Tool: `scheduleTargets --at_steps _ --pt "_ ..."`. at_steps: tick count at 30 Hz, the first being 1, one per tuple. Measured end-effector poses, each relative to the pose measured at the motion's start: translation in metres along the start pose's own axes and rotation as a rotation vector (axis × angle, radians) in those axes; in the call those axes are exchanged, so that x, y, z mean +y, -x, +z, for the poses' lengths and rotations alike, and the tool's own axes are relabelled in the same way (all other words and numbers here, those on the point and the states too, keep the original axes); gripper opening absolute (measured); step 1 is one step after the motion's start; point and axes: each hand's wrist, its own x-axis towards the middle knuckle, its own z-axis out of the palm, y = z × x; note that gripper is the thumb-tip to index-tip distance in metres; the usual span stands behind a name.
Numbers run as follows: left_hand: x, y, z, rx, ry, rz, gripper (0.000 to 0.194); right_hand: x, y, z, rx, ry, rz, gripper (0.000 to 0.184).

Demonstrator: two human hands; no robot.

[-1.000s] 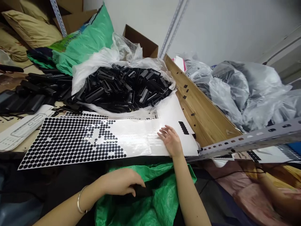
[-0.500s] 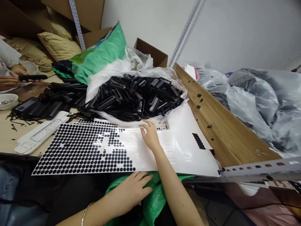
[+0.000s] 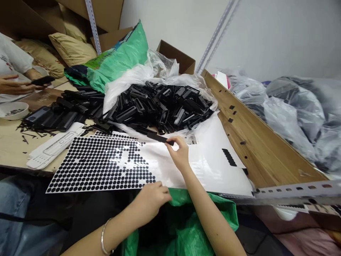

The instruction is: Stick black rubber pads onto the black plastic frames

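Note:
My right hand (image 3: pixel 179 153) pinches one end of a long black plastic piece (image 3: pixel 160 137) between thumb and fingers, over the front of a heap of similar black plastic parts (image 3: pixel 162 103) in a white plastic bag (image 3: pixel 112 93). Beneath that hand lies a white sheet of round black stickers (image 3: pixel 101 165), its right part bare of dots. My left hand (image 3: pixel 152 200) is at the sheet's front edge with its fingers curled together; whatever they may hold is hidden. Below both arms hangs a green woven sack (image 3: pixel 194 234), its mouth spread.
A wooden board (image 3: pixel 237 131) borders the table on the right, with clear bags (image 3: pixel 293 113) beyond. At left lie white card templates (image 3: pixel 54 147), black parts (image 3: pixel 53 119) and a white bowl (image 3: pixel 22 113) of small pieces. A co-worker's hands (image 3: pixel 18 85) hold a black part.
My right hand, empty before, now has a black plastic piece. My left hand's fingers have curled in from being spread, and it has risen slightly. The green sack's mouth shows wider.

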Motion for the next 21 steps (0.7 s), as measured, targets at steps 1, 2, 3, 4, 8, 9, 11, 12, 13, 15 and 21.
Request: scheduleTargets --at_steps 1,2,3,4,8,9,11,12,13,15,21 --pt "-0.001 0.0 -0.005 0.05 0.026 -0.054 0.038 -0.005 0.011 -0.011 0.014 -0.145 0.068 0.01" --pt "-0.001 0.0 -0.009 0.096 0.054 -0.098 0.039 -0.01 0.023 -0.02 0.016 -0.297 0.146 0.017" --pt "-0.002 0.0 -0.012 0.124 0.073 -0.13 0.039 -0.013 0.034 -0.029 0.012 -0.434 0.226 0.024" --pt "-0.002 -0.001 -0.014 0.138 0.084 -0.148 0.039 -0.016 0.046 -0.036 0.004 -0.554 0.303 0.03" --pt "-0.003 -0.004 -0.015 0.158 0.252 -0.152 0.039 -0.011 0.09 -0.053 -0.155 -0.8 0.531 0.037" --pt "-0.004 -0.005 -0.015 0.168 0.362 -0.139 0.041 -0.007 0.099 -0.055 -0.196 -0.804 0.561 0.037" --pt "-0.006 -0.007 -0.017 0.19 0.62 -0.126 0.049 0.001 0.111 -0.055 -0.192 -0.768 0.595 0.034" --pt "-0.007 -0.008 -0.019 0.197 0.743 -0.132 0.056 0.005 0.114 -0.054 -0.149 -0.747 0.603 0.033" --pt "-0.008 -0.01 -0.021 0.203 0.848 -0.144 0.065 0.008 0.116 -0.052 -0.095 -0.732 0.61 0.033" --pt "-0.011 -0.014 -0.023 0.243 0.991 -0.18 0.077 0.011 0.116 -0.049 -0.01 -0.715 0.616 0.034" --pt "-0.024 -0.03 -0.019 0.618 1.177 -0.416 0.04 0.011 0.108 -0.035 -0.057 -0.473 0.49 0.041"
